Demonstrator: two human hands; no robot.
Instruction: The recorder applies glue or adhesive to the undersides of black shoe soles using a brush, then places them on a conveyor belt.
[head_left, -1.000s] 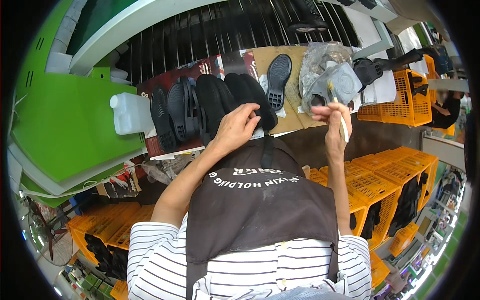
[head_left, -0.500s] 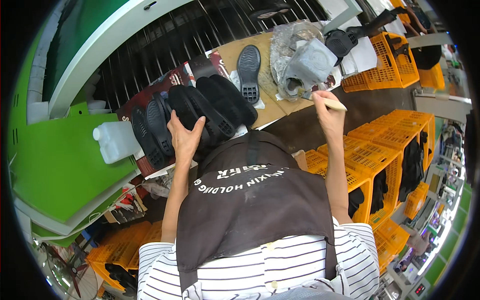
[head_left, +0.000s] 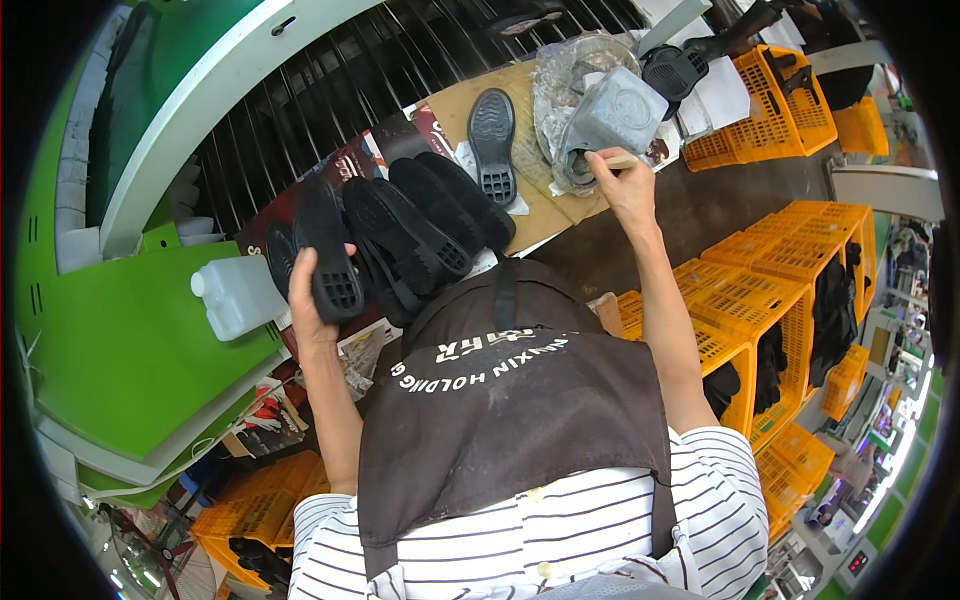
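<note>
My left hand (head_left: 318, 285) is closed round a black shoe sole (head_left: 322, 235), with the thumb on the near side and a fingertip showing at the far edge. Its gridded heel end points toward me. Several more black soles (head_left: 405, 225) lie in a row beside it. In my right hand (head_left: 628, 190) is a brush with a pale wooden handle (head_left: 622, 161); its bristles are hidden in the mouth of a grey-white plastic jug (head_left: 618, 115) lying tilted on clear plastic wrap (head_left: 560, 80). A single sole (head_left: 492, 140) lies apart on the cardboard (head_left: 540, 120).
A translucent bottle (head_left: 238, 298) stands at left on a green surface (head_left: 130, 340). Bars of a dark rack (head_left: 290, 120) run behind the board. Orange crates (head_left: 760, 270) line the right side, some holding black items. Another black sole (head_left: 676, 75) sits by the jug.
My left hand has moved left and lifted a sole from the row. My right hand has moved left toward the jug, bringing the brush deeper into its mouth.
</note>
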